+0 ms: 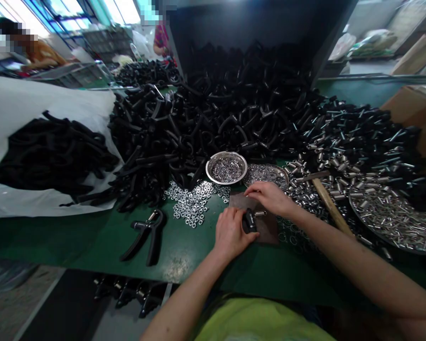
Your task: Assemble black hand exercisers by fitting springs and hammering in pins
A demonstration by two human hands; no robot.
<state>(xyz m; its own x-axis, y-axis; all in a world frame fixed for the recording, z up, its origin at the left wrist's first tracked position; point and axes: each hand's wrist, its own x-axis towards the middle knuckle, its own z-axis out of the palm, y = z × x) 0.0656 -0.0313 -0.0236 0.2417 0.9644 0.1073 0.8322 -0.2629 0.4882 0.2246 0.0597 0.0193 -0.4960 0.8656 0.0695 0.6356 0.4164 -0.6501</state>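
My left hand [230, 232] is closed around a black plastic handle part [250, 220], pressed down on a flat brown plate [270, 232]. A coil spring [260, 213] sticks out to the right of the part. Just above it is my right hand [270, 196], its thumb and forefinger pinched together over the plate's upper edge; what they hold is too small to name. Left of my hands lies an assembled hand grip exerciser [149, 237], with two black handles and a spring at the top.
Behind are a round metal bowl of small pins [226, 169], loose nuts [191, 203] and a big heap of black handles [213, 118]. A hammer [332, 208], springs [341, 163] and a dish of metal pins [394, 213] are at right. Two people sit beyond.
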